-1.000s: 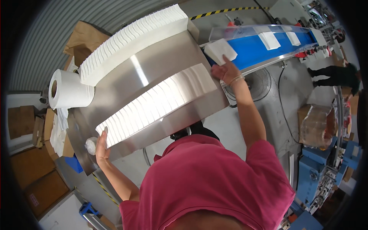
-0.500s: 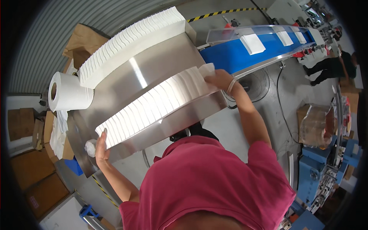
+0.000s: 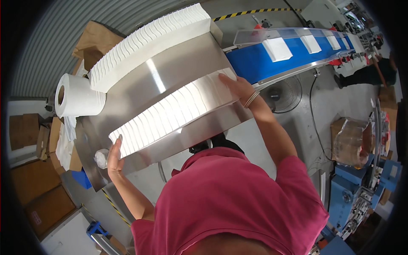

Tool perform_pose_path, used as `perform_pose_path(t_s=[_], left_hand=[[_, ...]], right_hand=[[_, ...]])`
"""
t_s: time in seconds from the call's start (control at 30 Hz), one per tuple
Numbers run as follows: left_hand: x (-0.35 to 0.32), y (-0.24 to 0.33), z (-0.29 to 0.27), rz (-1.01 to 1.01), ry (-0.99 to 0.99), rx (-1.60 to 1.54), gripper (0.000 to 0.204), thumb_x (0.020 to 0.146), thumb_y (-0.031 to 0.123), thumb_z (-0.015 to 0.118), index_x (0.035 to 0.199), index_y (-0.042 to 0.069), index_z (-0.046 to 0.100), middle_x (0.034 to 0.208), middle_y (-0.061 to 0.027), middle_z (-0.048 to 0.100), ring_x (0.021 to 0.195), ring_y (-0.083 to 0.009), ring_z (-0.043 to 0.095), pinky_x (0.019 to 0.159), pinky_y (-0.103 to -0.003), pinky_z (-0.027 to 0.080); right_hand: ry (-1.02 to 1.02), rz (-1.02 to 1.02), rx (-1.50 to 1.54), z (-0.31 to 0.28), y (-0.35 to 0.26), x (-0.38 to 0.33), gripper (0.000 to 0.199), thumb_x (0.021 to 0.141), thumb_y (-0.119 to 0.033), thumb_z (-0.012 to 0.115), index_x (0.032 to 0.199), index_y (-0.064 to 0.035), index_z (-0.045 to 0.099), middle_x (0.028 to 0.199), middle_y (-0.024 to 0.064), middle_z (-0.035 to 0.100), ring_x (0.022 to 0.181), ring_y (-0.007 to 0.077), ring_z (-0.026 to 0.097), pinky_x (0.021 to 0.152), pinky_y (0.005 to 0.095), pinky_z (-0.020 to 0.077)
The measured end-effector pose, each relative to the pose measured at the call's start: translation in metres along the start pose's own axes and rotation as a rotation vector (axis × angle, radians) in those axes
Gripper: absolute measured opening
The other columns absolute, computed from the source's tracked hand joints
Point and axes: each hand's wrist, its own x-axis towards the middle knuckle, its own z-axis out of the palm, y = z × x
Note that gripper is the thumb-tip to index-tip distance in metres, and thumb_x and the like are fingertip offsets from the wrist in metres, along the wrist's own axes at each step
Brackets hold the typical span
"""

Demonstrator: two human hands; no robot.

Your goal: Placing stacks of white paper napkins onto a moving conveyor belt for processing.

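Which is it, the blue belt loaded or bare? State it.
Loaded: white pieces lie spaced along the blue belt, with bare blue showing between them.

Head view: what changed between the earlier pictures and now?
The right hand took the nearest packet off the blue belt, moving left and downward in view to the right end of the near row. Other packets slid left along the belt. The left hand and far row stayed.
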Motion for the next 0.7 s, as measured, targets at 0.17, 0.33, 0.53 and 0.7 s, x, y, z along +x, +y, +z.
perform_pose_path(t_s=[0.17,0.33,0.53,0.7], left_hand=[[-0.003,-0.002,0.001,-0.012,0.038,0.004,0.060,0.081,0.037,0.060,0.126,0.001,0.042,0.122,-0.0063,0.050,0.112,-0.0181,0.047,0.094,-0.032,0.034],[-0.001,-0.006,0.000,0.019,0.032,0.001,0.054,0.084,0.037,0.057,0.123,0.002,0.045,0.118,-0.0046,0.054,0.107,-0.0163,0.051,0.090,-0.031,0.037],[0.003,-0.007,0.006,0.016,-0.035,-0.048,0.065,0.081,0.034,0.062,0.130,-0.001,0.037,0.129,-0.0082,0.045,0.119,-0.0199,0.041,0.099,-0.034,0.029],[-0.001,0.002,0.017,-0.018,-0.006,0.016,0.066,0.080,0.037,0.062,0.130,0.001,0.037,0.130,-0.0070,0.043,0.120,-0.0198,0.038,0.099,-0.035,0.028]], right_hand=[[-0.159,0.005,0.230,-0.010,-0.008,-0.006,0.045,0.078,-0.035,0.062,0.102,0.0031,0.059,0.091,0.0104,0.062,0.081,0.0185,0.059,0.069,0.0286,0.0467],[-0.011,-0.397,-0.670,-0.059,0.022,0.031,0.033,0.080,-0.026,0.060,0.101,-0.0016,0.059,0.088,0.0093,0.063,0.085,0.0234,0.062,0.070,0.0317,0.0487],[-0.218,0.072,0.744,-0.049,0.030,0.030,0.054,0.080,-0.042,0.061,0.107,0.0031,0.052,0.096,0.0110,0.061,0.085,0.0186,0.060,0.075,0.0284,0.0495],[-0.137,-0.161,0.116,-0.005,0.003,-0.009,0.051,0.081,-0.041,0.061,0.107,0.0025,0.055,0.094,0.0054,0.060,0.080,0.0121,0.057,0.070,0.0240,0.0459]])
